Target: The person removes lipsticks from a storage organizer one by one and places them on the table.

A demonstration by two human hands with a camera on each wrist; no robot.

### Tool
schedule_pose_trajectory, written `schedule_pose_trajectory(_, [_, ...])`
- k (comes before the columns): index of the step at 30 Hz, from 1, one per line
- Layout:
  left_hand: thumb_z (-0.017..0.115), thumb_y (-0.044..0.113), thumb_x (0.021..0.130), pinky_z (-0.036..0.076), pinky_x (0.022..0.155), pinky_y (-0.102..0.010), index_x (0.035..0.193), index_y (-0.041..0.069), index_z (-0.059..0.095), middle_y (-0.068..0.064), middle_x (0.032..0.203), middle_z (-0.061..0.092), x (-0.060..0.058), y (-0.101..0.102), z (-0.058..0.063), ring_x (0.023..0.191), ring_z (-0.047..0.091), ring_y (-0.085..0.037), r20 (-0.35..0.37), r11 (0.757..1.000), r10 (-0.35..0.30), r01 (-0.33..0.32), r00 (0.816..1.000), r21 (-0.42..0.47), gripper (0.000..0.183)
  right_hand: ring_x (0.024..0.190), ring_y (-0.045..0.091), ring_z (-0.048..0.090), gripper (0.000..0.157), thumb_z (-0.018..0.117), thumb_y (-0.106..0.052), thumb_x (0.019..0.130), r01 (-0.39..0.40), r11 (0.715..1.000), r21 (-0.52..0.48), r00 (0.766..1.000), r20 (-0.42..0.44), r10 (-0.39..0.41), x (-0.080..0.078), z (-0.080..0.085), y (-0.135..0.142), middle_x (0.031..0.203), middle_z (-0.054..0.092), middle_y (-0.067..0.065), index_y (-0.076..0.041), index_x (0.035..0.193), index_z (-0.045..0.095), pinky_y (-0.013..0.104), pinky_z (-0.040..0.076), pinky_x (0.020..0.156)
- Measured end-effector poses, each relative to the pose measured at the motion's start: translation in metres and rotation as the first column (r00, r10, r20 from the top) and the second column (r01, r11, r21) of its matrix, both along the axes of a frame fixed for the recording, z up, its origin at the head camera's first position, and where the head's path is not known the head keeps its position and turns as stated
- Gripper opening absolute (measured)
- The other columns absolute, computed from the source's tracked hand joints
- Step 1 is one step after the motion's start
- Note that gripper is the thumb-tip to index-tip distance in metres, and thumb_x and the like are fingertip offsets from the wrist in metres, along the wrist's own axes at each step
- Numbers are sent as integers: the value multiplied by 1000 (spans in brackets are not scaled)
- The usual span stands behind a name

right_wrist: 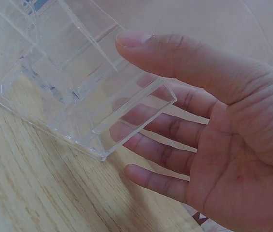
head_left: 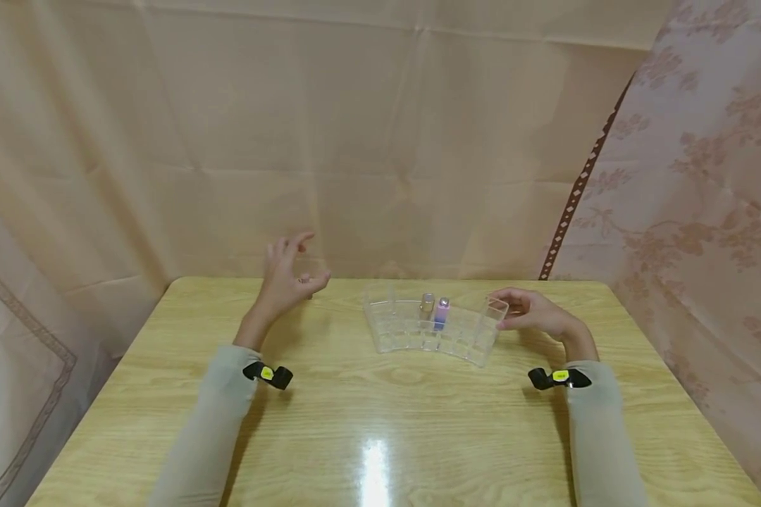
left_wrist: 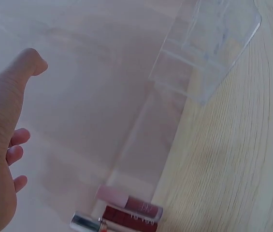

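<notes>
Bearing the load, table [head_left: 330,422]: pale wood grain, lower half of head frame; looks hard and steady.
Rack [head_left: 459,345]: on the table, just right of centre in head frame; upper left in right wrist frame, upper right in left wrist frame. Clear, slotted, curved. Probably light, stiff, slick; thin walls could crack or scuff if squeezed hard.
Rack hold: best by the end walls, low down, light pressure, kept level so contents don't tip.
Right hand [head_left: 537,313]: right of centre in head frame; grasping rack's right end, thumb one side, fingers behind, seen through the clear wall. Hold looks loose.
Left hand [head_left: 282,283]: left of centre in head frame, apart from rack; released, thumb spread from bent fingers, nothing held.
Two-tone tube [head_left: 442,315], gold tube [head_left: 427,304]: side by side, standing in rack's middle slots. Likely light, rigid, smooth; pinch by the exposed tops.
Pink tube [left_wrist: 131,202], red tube [left_wrist: 129,220]: bottom of left wrist frame, side by side; standing or lying, can't tell. Likely light, glossy, prone to roll; pinch mid-body.
</notes>
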State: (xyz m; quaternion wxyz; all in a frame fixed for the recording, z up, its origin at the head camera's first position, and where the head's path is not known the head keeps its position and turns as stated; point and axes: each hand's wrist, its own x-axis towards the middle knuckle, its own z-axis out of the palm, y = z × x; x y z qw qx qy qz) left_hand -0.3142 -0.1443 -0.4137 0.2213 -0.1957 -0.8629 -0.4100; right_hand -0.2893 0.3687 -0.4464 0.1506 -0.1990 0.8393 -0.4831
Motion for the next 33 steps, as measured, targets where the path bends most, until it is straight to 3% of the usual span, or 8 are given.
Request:
schedule_pose_trajectory(5, [84,29,80,41,65,-31,145,19,49,-15,118,49,2,11,2,106,35,-29,-17,1000,-10,10,1000,-9,74,112,23,63,62,77,-10,90,1,1000,-9,1000,0,-1,1,0,0,136,59,22,4,143,48,25,54,87])
schedule_pose_trajectory(12, [87,25,78,25,86,-42,141,19,52,-11,110,50,3,25,1,101,36,-33,-92,999,-38,36,995,-18,73,107,17,64,61,76,-7,90,-8,999,-39,1000,11,8,1,0,-2,133,59,23,6,143,47,26,55,86])
schedule_pose_trajectory(14, [86,26,78,26,87,-42,140,19,52,-11,110,51,3,28,0,103,36,-33,-95,999,-44,43,995,-16,72,108,18,64,61,76,-6,90,-5,999,-37,1000,9,6,1,0,-1,134,58,25,6,142,47,25,55,87])
schedule_pose_trajectory(19, [84,32,79,29,87,-42,141,19,52,-9,111,52,5,39,0,105,39,-33,-72,998,-54,52,996,-32,71,109,20,63,60,76,-7,90,-1,1000,-30,1000,6,1,1,0,-1,134,59,20,5,143,48,25,54,87])
schedule_pose_trajectory(27, [81,36,82,36,84,-45,143,22,51,-7,113,51,10,60,1,109,40,-32,-11,992,-120,120,993,-25,70,108,18,64,61,76,-6,89,-9,999,-46,1000,0,9,2,1,-1,132,61,18,7,142,47,26,55,85])
schedule_pose_trajectory(33, [81,35,83,37,86,-43,143,24,51,-7,115,51,11,77,0,111,41,-36,20,985,-174,174,985,-11,69,117,17,61,61,76,-7,89,-3,999,-31,1000,4,3,1,0,-2,140,55,26,4,143,48,23,52,91])
